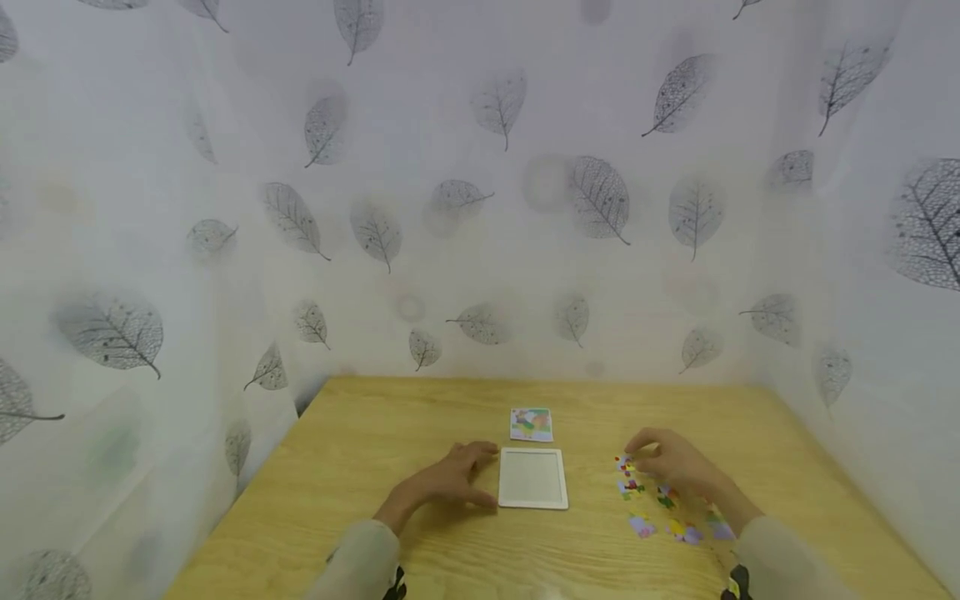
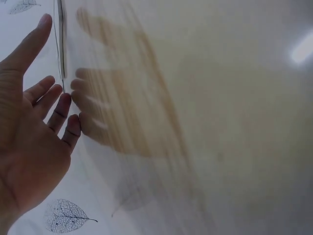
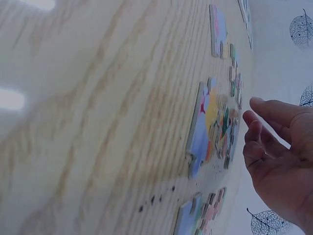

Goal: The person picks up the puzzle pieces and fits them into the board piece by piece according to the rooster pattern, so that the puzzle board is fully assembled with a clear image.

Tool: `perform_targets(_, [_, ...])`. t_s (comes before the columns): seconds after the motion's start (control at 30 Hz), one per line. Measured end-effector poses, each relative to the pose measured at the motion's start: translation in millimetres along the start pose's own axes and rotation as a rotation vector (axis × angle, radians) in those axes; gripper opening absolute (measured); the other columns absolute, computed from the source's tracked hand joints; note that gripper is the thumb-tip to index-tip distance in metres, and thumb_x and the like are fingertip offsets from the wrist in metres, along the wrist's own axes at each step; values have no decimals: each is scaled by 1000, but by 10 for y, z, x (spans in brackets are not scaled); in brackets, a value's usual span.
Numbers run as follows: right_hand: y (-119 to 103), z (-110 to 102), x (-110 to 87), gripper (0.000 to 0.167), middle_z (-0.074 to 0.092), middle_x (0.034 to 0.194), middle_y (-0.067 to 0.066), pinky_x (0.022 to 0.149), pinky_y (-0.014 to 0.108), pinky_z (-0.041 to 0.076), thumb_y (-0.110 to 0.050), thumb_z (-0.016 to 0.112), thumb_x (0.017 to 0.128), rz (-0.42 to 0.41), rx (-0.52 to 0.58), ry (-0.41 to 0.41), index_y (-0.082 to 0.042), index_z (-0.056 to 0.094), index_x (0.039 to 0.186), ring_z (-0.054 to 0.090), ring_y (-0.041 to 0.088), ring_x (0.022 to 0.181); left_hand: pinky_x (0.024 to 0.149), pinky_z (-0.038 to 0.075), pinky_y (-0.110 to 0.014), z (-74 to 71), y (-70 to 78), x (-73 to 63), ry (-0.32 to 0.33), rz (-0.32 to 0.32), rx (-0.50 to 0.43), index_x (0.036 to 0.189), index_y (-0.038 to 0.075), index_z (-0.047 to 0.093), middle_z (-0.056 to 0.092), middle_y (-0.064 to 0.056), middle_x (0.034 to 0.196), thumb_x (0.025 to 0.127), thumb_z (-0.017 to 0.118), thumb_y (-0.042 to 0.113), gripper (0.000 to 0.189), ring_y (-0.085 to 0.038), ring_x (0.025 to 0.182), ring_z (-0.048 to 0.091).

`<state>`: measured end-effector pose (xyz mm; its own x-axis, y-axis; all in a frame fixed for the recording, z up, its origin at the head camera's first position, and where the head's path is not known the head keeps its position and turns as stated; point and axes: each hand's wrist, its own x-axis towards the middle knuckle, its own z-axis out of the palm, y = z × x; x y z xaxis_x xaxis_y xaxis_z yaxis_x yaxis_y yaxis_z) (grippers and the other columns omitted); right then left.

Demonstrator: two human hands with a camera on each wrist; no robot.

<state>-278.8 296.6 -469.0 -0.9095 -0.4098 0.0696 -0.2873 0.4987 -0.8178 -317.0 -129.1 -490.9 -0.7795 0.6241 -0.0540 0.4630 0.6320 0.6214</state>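
Note:
A square white puzzle tray [image 1: 532, 479] lies on the wooden table with nothing in its recess. My left hand [image 1: 450, 479] is beside its left edge, thumb and fingers spread, fingertips close to the rim. In the left wrist view the palm of the left hand [image 2: 36, 132] holds nothing. Over the loose jigsaw pieces [image 1: 642, 525] on the right hovers my right hand [image 1: 678, 467], its fingers loosely bent. Its fingertips are right by a red and white piece [image 1: 623, 467] in the far row. The right wrist view shows nothing between thumb and fingers.
A small colourful picture card [image 1: 531, 425] lies just behind the tray. Several jigsaw pieces [image 3: 200, 129] are spread in rough rows under the right hand. A leaf-patterned curtain [image 1: 480, 250] encloses the back and sides of the table [image 1: 360, 417].

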Motion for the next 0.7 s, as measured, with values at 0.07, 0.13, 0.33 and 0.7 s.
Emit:
perform_targets(0.07, [-2,31,15,19,63,121,32,55,24,49,5,65,95,22,9,0,9,64,114,57,15,69,123,20,-63,30,15,15,-15,10,42,156,12,41,39,-8,163,82,87,45,93,-46,151,27])
perform_targets(0.13, [3,64,28,17,65,120,29,55,23,47,7,66,92,39,0,9,6,66,110,56,14,69,122,19,-66,53,31,23,-25,20,75,156,12,41,38,-9,164,81,87,46,94,-48,150,28])
perform_targets(0.33, [56,143,70,17,63,121,22,65,28,51,7,71,84,94,-141,105,-2,70,99,61,27,92,116,25,-73,112,104,74,-42,36,201,156,15,41,37,-6,165,86,80,55,90,-43,147,37])
perform_targets(0.7, [46,156,154,16,71,113,15,72,41,60,6,75,85,68,-229,143,-6,73,96,66,30,88,112,24,-79,86,177,108,-60,15,217,154,12,44,36,-7,165,94,73,50,77,-40,147,38])
